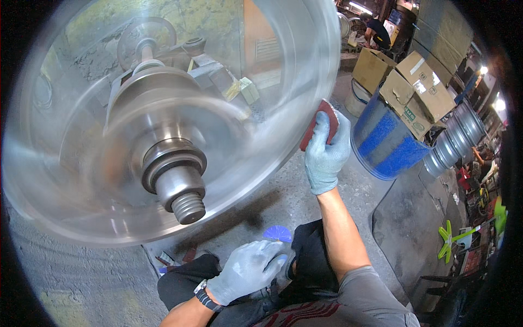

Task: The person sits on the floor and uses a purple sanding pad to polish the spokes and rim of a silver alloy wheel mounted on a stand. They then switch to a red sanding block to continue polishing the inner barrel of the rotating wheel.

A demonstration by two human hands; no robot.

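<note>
A large metal wheel rim (308, 60), blurred by fast spinning, fills the upper left. It turns on a machine spindle whose shiny hub and threaded end (188, 208) point toward me. My right hand (328, 150), in a grey-blue glove, pinches a reddish-brown abrasive pad (309, 136), its thumb lying across the pad. The pad is at the wheel's right edge; whether it touches is hard to tell through the blur. Low over my lap is my gloved left hand (248, 271), thumb apart from the fingers, with nothing visible in it.
Right of the wheel stands a blue drum (389, 139) topped with cardboard boxes (419, 87). Silver wheel rims (456, 139) are stacked beside it. A purple-blue disc (278, 234) lies near my knees. Another person (376, 32) crouches far back; a green star-shaped base (447, 240) is at right.
</note>
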